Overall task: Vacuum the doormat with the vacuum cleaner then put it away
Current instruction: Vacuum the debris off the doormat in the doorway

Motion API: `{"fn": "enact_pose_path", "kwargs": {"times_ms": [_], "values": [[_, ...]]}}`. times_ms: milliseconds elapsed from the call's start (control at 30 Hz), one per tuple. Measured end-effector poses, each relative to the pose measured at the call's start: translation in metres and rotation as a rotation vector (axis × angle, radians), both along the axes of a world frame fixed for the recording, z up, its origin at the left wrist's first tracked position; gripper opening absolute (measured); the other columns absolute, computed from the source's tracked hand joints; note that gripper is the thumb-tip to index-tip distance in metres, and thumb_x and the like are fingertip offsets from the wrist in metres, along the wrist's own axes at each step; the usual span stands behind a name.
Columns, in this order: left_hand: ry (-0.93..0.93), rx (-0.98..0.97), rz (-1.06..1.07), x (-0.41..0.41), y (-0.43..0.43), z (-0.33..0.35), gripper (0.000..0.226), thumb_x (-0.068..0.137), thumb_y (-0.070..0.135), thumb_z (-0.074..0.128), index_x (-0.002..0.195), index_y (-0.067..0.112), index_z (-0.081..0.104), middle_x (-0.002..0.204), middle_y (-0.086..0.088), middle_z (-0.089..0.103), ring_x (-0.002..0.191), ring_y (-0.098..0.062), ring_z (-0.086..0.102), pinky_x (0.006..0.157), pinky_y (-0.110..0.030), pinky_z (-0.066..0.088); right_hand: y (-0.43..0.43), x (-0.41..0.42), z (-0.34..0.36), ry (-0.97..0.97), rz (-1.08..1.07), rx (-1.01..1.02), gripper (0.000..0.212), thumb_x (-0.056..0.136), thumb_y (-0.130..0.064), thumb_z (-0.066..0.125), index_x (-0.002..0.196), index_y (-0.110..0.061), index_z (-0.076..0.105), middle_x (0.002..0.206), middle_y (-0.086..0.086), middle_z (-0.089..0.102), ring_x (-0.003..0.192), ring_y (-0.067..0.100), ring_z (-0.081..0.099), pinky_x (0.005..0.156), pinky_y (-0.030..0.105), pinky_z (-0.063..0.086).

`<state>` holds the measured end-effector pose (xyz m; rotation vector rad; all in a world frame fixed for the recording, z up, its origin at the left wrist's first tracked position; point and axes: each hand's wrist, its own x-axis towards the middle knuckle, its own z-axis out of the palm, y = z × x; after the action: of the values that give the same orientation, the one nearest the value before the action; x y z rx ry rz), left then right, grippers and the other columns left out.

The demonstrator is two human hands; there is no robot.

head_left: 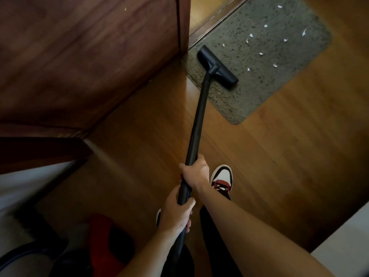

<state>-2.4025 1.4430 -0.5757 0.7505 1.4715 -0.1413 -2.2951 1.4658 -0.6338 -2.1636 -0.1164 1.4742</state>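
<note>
This looks like the entrance of a home. A grey speckled pile doormat (279,80) with rounded corners lies on a glossy brown wooden plank floor (279,148), one long edge against a dark threshold strip (215,21) at a doorway. Beside it stands a dark reddish-brown wooden door (89,56), its lower corner at the mat's near end. A black vacuum cleaner (199,116) with a long tube and flat floor head, a household appliance, rests on the mat near small white paper-like scraps (265,26). A white, red and black sneaker (221,180) stands on the planks. The pale surface (343,246) at lower right may be wall or furniture; I cannot tell which.
</note>
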Motion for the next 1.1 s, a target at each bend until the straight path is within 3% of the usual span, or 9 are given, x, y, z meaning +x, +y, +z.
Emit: {"fn": "enact_pose_path", "kwargs": {"times_ms": [67,167,400,567,667,800,967,1100], "values": [[0.001,0.007,-0.023,-0.015,-0.002,0.001,0.013,0.092,0.012,0.063,0.103,0.019,0.063,0.066,-0.007,0.058,0.041,-0.017,0.048,0.042,-0.028,0.043,-0.009,-0.018,0.001,-0.011,0.033,0.031,0.049,0.085,-0.022,0.072,0.126,-0.016,0.045,0.098,0.006,0.063,0.078,0.018,0.066,0.055,0.026,0.052],[-0.021,0.016,-0.023,-0.03,-0.004,0.004,0.015,0.092,0.012,0.064,0.103,0.022,0.062,0.069,-0.01,0.059,0.041,-0.018,0.048,0.039,-0.026,0.041,-0.02,-0.038,0.002,-0.025,0.028,0.062,0.05,0.085,-0.021,0.072,0.128,-0.018,0.047,0.094,-0.001,0.059,0.075,0.01,0.061,0.053,0.018,0.044],[-0.05,0.039,-0.021,-0.041,-0.008,0.0,0.017,0.093,0.013,0.064,0.106,0.024,0.062,0.066,-0.008,0.058,0.039,-0.017,0.047,0.037,-0.025,0.04,-0.026,-0.052,-0.005,-0.086,0.014,0.088,0.04,0.084,-0.021,0.072,0.119,-0.019,0.052,0.092,0.001,0.061,0.077,0.016,0.063,0.054,0.019,0.044],[-0.018,0.055,-0.042,-0.029,-0.008,-0.009,0.014,0.091,0.017,0.066,0.103,0.024,0.063,0.061,-0.003,0.061,0.041,-0.019,0.05,0.043,-0.03,0.045,-0.019,-0.039,-0.008,-0.095,-0.021,0.115,0.041,0.085,-0.018,0.07,0.12,-0.026,0.052,0.091,0.006,0.065,0.076,0.022,0.068,0.057,0.029,0.054],[-0.021,0.038,0.004,-0.013,-0.004,-0.013,0.018,0.091,0.016,0.068,0.106,0.024,0.064,0.062,-0.002,0.062,0.04,-0.018,0.05,0.041,-0.028,0.043,-0.012,-0.022,-0.01,-0.109,-0.03,0.124,0.043,0.085,-0.017,0.069,0.123,-0.03,0.052,0.088,0.005,0.067,0.072,0.02,0.068,0.055,0.028,0.055],[-0.043,0.035,0.053,0.019,0.01,-0.014,0.022,0.091,0.014,0.068,0.111,0.023,0.065,0.058,0.0,0.059,0.038,-0.018,0.047,0.038,-0.026,0.039,0.005,0.008,-0.013,-0.095,-0.048,0.133,0.049,0.084,-0.016,0.069,0.129,-0.028,0.054,0.082,0.005,0.068,0.068,0.023,0.071,0.059,0.038,0.062],[-0.072,0.022,0.093,0.065,0.036,-0.014,0.026,0.093,0.012,0.067,0.108,0.033,0.063,0.063,-0.005,0.057,0.04,-0.02,0.046,0.039,-0.027,0.038,0.03,0.053,-0.012,-0.06,-0.085,0.15,0.044,0.085,-0.009,0.068,0.119,-0.033,0.053,0.074,0.006,0.066,0.061,0.027,0.071,0.055,0.042,0.062],[-0.074,0.051,0.088,0.101,0.056,-0.018,0.022,0.093,0.009,0.064,0.107,0.027,0.065,0.062,-0.005,0.056,0.041,-0.021,0.046,0.038,-0.026,0.038,0.052,0.091,-0.015,-0.076,-0.073,0.165,0.04,0.087,-0.008,0.067,0.119,-0.026,0.053,0.073,0.006,0.066,0.055,0.02,0.068,0.052,0.036,0.06]]}}
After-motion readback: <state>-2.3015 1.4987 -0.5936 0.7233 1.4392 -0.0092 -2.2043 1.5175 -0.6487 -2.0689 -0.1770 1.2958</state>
